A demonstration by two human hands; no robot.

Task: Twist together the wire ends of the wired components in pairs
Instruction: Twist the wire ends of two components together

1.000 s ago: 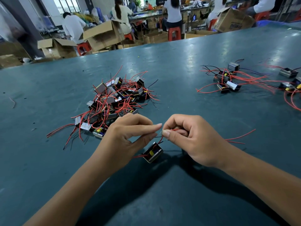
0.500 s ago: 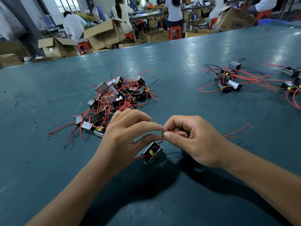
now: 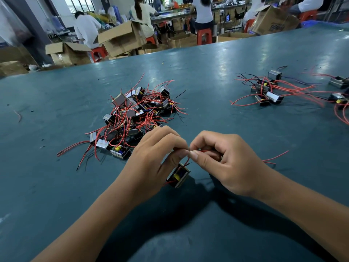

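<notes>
Both hands, the left hand and right hand, have moved closer, fingers pinching the red wire ends, so twisting goes on.

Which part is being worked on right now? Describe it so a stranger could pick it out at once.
Start at the big tangled pile of red-wired parts left of centre on the green table. Come nearer, to where the left hand and right hand meet. Just beneath them sits a single small part with a yellow core, the only one being handled, its red wires pinched between the fingertips.
</notes>
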